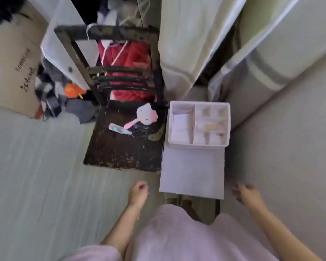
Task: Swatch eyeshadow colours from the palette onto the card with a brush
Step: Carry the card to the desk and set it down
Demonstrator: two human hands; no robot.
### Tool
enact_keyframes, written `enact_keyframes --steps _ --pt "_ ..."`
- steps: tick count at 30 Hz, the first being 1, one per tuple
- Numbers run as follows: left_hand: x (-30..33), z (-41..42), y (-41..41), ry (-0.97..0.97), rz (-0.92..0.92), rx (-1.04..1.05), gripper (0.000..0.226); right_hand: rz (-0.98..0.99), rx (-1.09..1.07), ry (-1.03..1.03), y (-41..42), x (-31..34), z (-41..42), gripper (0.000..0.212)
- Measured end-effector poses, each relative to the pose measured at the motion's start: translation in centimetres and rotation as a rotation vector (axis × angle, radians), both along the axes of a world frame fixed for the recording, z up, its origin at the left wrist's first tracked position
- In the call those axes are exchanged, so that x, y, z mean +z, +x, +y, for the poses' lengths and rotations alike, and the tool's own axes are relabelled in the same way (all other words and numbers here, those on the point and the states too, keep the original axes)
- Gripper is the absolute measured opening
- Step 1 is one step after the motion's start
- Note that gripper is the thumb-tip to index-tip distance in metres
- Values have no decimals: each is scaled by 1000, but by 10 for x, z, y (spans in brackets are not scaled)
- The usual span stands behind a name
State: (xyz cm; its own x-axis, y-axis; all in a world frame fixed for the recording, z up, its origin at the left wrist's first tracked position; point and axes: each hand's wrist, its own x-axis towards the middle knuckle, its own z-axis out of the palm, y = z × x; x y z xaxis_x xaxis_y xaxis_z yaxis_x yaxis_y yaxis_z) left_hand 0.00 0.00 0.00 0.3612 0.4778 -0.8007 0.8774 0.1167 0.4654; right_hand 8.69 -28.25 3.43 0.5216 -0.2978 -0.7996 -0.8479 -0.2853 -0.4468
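Head view shows you standing, looking down, and by my reading the swatching has not begun: no brush, palette or card is in either hand, and I cannot pick any of the three out with certainty anywhere in the picture.

Starting at the left, a cardboard box sits against the wall with a heap of clothes beside it on the pale floor. Next comes a dark, worn wooden chair. On its seat lie a small clear bottle and, just beside it, a cat-face hand mirror with a pink handle; something red shows behind the chair back.

Your left hand hangs below the chair's front edge, fingers loosely curled, holding nothing. To the right of the chair, touching or nearly touching it, stands a white compartment box with its lid folded open toward you. Its small sections hold pale items too blurred to name; the palette, brush and card may be in there, but I cannot tell.

Your right hand is at the far side, over the bed, fingers loosely bent and empty. Rolled bedding lies further back.

All of the task remains: finding the tools, loading the brush, stroking the card.
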Motion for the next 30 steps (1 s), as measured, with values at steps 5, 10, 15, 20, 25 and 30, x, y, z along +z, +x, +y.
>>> enact_keyframes --steps 5,10,15,20,25,30 --pt "-25 -11 83 62 -121 -276 25 -64 233 124 75 -14 56 20" --pt "-42 -21 145 149 -238 -275 39 -153 165 289 145 -26 121 23" --pt "-59 -22 163 237 -242 -257 28 -128 144 250 191 -50 165 45" --pt "-69 -24 161 220 -229 -207 16 -105 128 146 212 -65 182 28" --pt "-63 -21 157 37 -218 -173 23 -119 75 214 189 -52 170 18" --pt "-31 -7 127 -66 -321 -183 27 -210 224 282 130 -19 134 26"
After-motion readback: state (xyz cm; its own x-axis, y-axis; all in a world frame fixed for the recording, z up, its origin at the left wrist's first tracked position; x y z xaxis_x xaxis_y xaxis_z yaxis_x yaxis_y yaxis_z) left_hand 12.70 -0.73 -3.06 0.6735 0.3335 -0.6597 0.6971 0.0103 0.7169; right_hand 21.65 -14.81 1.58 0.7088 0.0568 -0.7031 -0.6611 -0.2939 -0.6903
